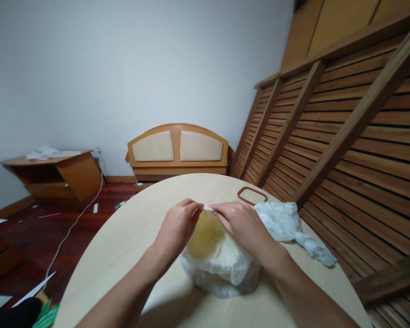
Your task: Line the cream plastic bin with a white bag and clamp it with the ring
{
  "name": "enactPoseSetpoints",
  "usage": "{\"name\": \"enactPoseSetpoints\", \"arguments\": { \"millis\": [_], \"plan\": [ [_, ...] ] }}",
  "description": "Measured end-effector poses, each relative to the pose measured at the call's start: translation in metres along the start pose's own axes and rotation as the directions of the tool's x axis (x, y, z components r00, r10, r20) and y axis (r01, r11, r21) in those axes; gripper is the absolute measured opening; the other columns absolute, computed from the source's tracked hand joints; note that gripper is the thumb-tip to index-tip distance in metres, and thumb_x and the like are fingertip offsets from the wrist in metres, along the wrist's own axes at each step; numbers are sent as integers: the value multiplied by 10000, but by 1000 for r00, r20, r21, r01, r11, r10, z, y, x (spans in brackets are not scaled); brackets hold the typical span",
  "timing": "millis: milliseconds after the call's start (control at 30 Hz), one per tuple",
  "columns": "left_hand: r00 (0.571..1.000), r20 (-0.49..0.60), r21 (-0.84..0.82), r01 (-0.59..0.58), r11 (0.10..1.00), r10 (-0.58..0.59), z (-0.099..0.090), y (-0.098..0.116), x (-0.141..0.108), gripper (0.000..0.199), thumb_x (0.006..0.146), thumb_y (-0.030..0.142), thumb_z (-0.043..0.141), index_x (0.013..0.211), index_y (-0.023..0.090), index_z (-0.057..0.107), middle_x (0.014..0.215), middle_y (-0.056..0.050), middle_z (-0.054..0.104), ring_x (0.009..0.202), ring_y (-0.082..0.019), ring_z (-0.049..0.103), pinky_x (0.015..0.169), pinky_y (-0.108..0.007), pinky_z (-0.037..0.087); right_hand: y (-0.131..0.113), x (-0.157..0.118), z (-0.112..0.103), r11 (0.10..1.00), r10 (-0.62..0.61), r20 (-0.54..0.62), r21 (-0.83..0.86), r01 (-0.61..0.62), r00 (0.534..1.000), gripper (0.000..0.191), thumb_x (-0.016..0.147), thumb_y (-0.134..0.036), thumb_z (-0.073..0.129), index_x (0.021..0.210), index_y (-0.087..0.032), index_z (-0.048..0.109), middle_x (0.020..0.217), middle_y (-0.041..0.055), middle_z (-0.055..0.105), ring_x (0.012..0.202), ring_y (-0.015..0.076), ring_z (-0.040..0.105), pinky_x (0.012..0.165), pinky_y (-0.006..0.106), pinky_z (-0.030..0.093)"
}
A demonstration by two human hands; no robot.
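Note:
A whitish, see-through plastic bag [225, 273] stands on the round pale table [140, 200], with something yellow showing inside its upper part. My left hand [179, 223] pinches the top edge of the bag on the left. On the right, my right hand [241, 223] pinches the same edge, close to the left fingertips. Both hands are closed on the plastic, and the edge is raised between them. What lies in the lower part of the bag cannot be made out.
Right of my right hand lies a bunched white plastic bag [280, 221] with a twisted end. A brown ring-shaped frame [252, 195] rests behind it near the table edge. Wooden slats [328, 136] lean at the right; a headboard [177, 150] stands beyond the table.

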State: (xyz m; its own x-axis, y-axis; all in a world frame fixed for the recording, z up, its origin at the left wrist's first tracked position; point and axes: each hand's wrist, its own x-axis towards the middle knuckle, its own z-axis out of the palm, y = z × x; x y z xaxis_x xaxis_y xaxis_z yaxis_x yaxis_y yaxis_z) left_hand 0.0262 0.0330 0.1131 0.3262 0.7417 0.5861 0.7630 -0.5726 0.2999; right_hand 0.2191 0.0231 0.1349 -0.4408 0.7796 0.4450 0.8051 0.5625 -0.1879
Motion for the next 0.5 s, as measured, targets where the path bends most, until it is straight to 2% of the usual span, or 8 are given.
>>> {"name": "enactPoseSetpoints", "arguments": {
  "millis": [100,267,367,500],
  "plan": [
    [999,28,-7,-32,999,33,3,3,0,199,936,118,596,1017,194,761,930,-56,760,797,-177,720,724,-257,547,2,1,5,999,-33,-9,18,33,999,254,969,-186,584,1156,-252,742,1072,46,788,972,228,722,920,391,509],
    [998,50,55,32,998,-35,3,3,2,193,927,107,605,1019,184,756,937,-63,762,808,-198,726,729,-284,555,9,0,2,997,16,-50,71,-13,999,307,921,-209,663,1227,-200,682,1196,75,743,1094,236,683,965,388,501],
    [998,40,43,53,998,-54,1,2,3,209,928,110,606,1070,186,740,958,-64,759,830,-202,729,741,-286,554,11,0,-2,997,66,-63,49,-62,996,211,903,-190,676,1111,-195,716,1108,73,760,1045,238,689,944,383,502],
    [999,39,10,21,1000,-21,0,5,1,304,941,111,583,1198,222,701,983,-57,746,861,-189,721,758,-276,550,9,2,0,998,46,-40,52,-44,998,147,935,-185,629,1008,-216,753,1014,53,779,982,226,703,922,378,495]
  ]
}}
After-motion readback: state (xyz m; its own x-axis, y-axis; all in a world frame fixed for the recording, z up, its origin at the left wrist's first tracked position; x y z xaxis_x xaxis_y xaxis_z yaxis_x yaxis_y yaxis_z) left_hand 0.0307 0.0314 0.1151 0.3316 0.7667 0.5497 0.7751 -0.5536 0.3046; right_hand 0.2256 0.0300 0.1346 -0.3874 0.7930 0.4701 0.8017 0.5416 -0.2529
